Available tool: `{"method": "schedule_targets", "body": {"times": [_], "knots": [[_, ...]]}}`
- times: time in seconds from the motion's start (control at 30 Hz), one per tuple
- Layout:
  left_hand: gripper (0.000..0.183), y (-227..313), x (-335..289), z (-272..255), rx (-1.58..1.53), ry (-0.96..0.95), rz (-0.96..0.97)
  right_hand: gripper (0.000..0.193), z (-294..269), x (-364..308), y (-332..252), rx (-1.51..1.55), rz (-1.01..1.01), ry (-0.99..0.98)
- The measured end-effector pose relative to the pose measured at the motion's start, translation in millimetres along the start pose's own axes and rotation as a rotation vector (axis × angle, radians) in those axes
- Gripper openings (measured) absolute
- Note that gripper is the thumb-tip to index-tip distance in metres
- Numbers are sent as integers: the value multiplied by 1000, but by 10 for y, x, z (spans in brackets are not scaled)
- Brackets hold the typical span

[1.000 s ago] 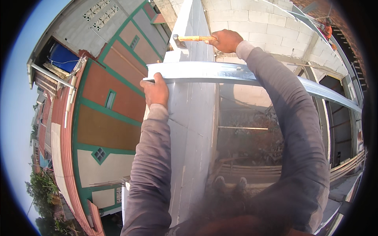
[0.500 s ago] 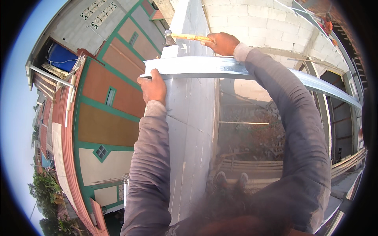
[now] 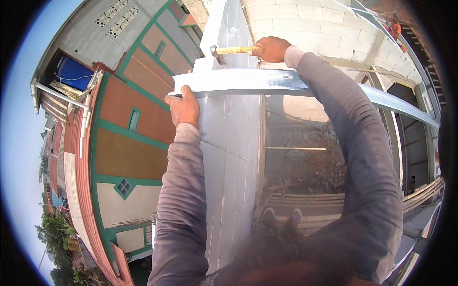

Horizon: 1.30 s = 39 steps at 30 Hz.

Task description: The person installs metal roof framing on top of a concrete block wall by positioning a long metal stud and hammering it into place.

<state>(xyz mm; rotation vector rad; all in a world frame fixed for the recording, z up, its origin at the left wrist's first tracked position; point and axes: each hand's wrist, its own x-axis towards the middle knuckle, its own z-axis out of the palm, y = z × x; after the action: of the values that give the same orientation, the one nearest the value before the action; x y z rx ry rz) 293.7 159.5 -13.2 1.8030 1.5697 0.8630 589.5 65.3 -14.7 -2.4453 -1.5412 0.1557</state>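
Observation:
A shiny metal channel (image 3: 238,80) runs crosswise over the top of a grey wall (image 3: 231,143) and on to the right. My left hand (image 3: 185,107) grips the channel's left end, thumb on its upper face and fingers beneath. Beyond the channel, my right hand (image 3: 272,49) is closed around the yellow handle of a hammer (image 3: 236,49). The hammer's head points left, close to a small pale block (image 3: 206,64) behind the channel. Whether the head touches the block or the wall, I cannot tell.
On the left stands a building with green trim (image 3: 136,157) and a blue barrel (image 3: 75,74) up in its corner. To the right drops a pit with rubble (image 3: 310,157), crossed by poles (image 3: 305,198). A pale block wall (image 3: 305,24) rises at the far side.
The hammer has moved down and to the right, its head lower and nearer the small block. My left hand still holds the channel's end.

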Motion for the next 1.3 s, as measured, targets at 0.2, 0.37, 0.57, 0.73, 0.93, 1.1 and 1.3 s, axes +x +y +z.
{"method": "schedule_targets", "body": {"times": [0.2, 0.37, 0.57, 0.73, 0.93, 1.1, 1.3], "knots": [[70, -58, 58, 34, -33, 14, 12, 51, 78, -8, -100, 248, -32, 195], [69, -33, 39, 18, -16, 9, 4, 50, 16, 10, -64, -90, 2, 104], [68, -9, 5, -14, -25, -1, -8, 48, 97, 4, -105, 86, 0, 273], [68, -56, 43, 2, -4, 22, 1, 48, 21, 31, -156, -168, -6, 109], [68, -5, 3, -12, -26, 8, -3, 49, 112, -47, -182, -105, 3, 113], [66, 3, -7, -14, -35, 3, -1, 50, -66, -67, -223, -94, 64, 85], [68, 20, -20, -19, -43, -1, -16, 52, 96, -52, -141, -26, 20, 89]]}}
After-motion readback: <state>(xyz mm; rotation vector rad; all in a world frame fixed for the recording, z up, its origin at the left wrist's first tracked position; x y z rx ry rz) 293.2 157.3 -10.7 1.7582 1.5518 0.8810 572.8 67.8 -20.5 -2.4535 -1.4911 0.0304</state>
